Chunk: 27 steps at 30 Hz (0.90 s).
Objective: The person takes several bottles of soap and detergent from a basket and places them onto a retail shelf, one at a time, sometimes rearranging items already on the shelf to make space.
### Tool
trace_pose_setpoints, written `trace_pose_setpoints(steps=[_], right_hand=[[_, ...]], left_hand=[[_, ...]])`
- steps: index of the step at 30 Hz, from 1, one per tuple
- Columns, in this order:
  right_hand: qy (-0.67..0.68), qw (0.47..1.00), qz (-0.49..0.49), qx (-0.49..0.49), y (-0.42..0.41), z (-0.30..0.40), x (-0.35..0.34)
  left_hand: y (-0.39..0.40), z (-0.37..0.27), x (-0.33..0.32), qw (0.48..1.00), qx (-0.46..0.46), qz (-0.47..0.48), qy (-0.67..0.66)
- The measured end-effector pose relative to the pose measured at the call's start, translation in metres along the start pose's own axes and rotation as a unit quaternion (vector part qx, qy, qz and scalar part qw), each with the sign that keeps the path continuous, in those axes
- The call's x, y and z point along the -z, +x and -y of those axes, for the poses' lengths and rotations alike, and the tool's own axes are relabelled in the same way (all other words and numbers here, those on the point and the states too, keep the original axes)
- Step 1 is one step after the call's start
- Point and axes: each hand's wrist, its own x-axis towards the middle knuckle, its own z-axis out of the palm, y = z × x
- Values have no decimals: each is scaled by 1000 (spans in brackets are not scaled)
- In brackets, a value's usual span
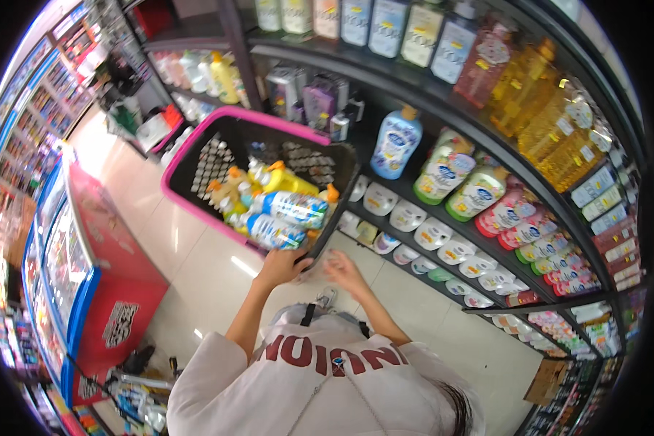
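A black plastic shopping basket [327, 231] with a pink rim stands before me, holding several pump bottles. Two blue-and-white bottles [291, 209] lie on top, beside a yellow bottle [289, 180] and others with orange pump heads. My left hand [283, 267] rests on the near rim of the basket, its fingers partly hidden at the edge. My right hand [344, 271] is just right of the basket's near corner, fingers apart, with nothing in it.
Dark shelves [523, 240] curve along the right, bearing a blue bottle [397, 143], green-based bottles [446, 169] and rows of white containers [433, 233]. A red chest freezer [125, 294] with a blue edge stands at the left. A cardboard box [546, 381] sits at the lower right. Tiled floor [196, 272] shows between.
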Motion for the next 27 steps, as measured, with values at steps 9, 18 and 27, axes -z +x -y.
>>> trace_pose_setpoints(steps=[9,18,27], right_hand=[[16,996,-66,-53,26,28,-11],[-10,994,-87,-68,22,39,-11],[-241,926,-272,98,21,55,-37]], left_hand=[[-6,12,14,998,-48,-42,-4],[-9,116,74,982,-150,-37,105],[-3,139,82,975,-209,-82,3]])
